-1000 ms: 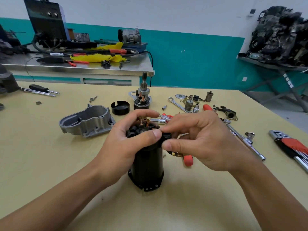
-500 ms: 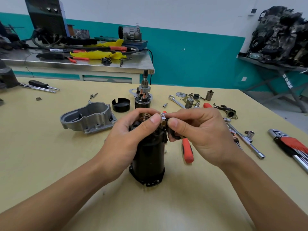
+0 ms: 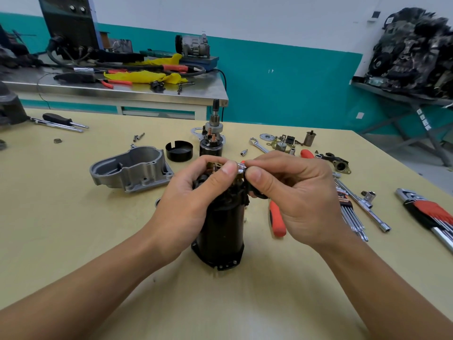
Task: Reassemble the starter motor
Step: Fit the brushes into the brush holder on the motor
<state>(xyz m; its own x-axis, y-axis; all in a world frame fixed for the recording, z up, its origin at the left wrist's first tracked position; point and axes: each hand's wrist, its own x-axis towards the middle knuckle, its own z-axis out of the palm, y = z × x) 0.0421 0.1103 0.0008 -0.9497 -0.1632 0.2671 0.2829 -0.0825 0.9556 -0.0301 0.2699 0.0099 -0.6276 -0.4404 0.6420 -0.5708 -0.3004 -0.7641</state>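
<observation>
The black cylindrical motor body (image 3: 221,231) stands upright on the yellow table (image 3: 73,229) in front of me. My left hand (image 3: 188,207) wraps its top, thumb pressed near the brush end. My right hand (image 3: 294,192) pinches a small silver metal terminal (image 3: 240,167) at the top edge, with a black rubber piece (image 3: 257,193) under its fingers. The grey aluminium end housing (image 3: 132,169) lies to the left. A black cap (image 3: 179,150) and the solenoid with pinion shaft (image 3: 212,141) stand behind.
Red-handled pliers (image 3: 277,219) lie right of the motor. Hex keys (image 3: 350,217), a socket bar (image 3: 362,204) and a red key set (image 3: 431,214) lie further right. Small parts (image 3: 282,143) and a wrench (image 3: 258,144) sit at the back. A steel bench (image 3: 122,89) stands beyond.
My right hand rose from the motor's side to its top rim, and both thumbs now meet at the silver terminal. The pliers' handle came into sight.
</observation>
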